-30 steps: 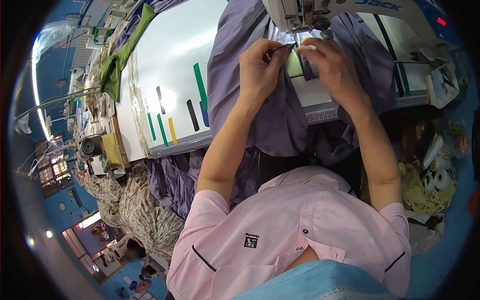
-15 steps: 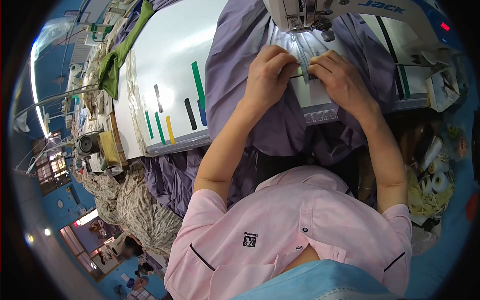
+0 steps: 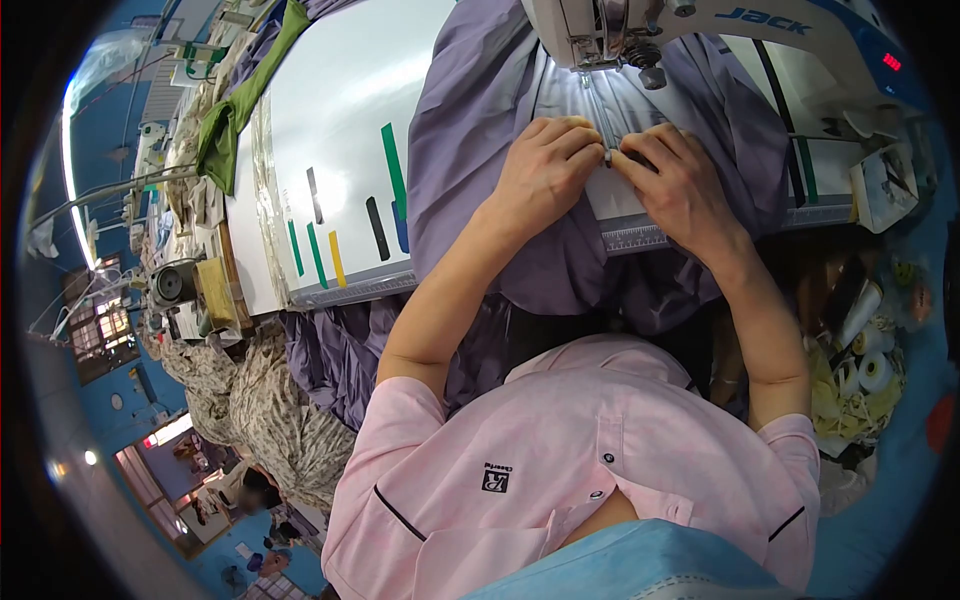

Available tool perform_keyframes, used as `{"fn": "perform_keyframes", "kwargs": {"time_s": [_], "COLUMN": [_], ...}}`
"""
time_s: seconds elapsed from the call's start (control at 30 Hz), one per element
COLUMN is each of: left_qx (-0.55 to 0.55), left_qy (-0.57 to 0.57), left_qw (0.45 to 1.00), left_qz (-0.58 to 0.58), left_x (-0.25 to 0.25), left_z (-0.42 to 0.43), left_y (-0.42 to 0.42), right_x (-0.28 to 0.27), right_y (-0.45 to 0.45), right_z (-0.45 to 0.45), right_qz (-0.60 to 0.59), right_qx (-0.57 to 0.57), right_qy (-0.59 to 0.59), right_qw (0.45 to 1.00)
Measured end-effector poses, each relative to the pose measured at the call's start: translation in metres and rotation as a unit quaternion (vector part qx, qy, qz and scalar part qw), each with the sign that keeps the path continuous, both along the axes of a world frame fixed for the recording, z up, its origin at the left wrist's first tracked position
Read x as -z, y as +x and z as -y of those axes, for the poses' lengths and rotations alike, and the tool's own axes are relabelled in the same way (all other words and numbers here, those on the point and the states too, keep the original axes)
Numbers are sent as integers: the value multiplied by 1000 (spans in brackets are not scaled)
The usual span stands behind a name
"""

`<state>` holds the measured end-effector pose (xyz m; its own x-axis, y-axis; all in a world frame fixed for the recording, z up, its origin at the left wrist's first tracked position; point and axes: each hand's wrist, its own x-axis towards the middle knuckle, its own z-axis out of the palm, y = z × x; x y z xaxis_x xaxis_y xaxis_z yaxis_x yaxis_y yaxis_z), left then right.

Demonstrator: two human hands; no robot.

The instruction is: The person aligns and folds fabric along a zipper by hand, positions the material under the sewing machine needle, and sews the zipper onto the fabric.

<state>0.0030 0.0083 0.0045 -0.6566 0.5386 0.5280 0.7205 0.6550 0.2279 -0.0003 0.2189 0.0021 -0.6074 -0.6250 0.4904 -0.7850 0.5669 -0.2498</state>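
Note:
Under the sewing machine head (image 3: 600,40) lies a bunched purple-grey fabric (image 3: 465,135), lit white near the needle. From the needle a narrow pale grey strip (image 3: 592,98), much like a zipper tape, runs toward me. My left hand (image 3: 550,165) is closed at the strip's near end, fingertips pinched together. Close by on the other side, my right hand (image 3: 672,178) also pinches there, its index finger bent. A small dark piece (image 3: 607,158) shows between the fingertips; its kind is too small to tell.
Colored tape strips (image 3: 393,170) mark the white table (image 3: 330,90), with a clear ruler (image 3: 635,238) along its front edge. A green cloth (image 3: 225,135) hangs at left. Thread cones (image 3: 874,372) sit in a bin at lower right. Patterned fabric (image 3: 280,410) is heaped at lower left.
Both hands have moved slightly toward me and closer together at the strip's end. The dark ribbed end that showed between them is now mostly covered by the fingers.

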Motion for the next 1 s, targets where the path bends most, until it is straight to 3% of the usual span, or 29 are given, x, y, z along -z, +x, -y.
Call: {"fn": "perform_keyframes", "kwargs": {"time_s": [0.67,1.0], "left_qx": [18,8], "left_qy": [-14,-42], "left_qw": [999,999], "left_qz": [26,-24], "left_x": [4,11], "left_z": [5,16], "left_y": [-4,-29], "right_x": [-7,-7], "right_y": [-2,-20], "right_z": [0,11], "right_qz": [28,29], "right_qx": [-6,13], "right_qy": [33,44], "right_qw": [999,999]}}
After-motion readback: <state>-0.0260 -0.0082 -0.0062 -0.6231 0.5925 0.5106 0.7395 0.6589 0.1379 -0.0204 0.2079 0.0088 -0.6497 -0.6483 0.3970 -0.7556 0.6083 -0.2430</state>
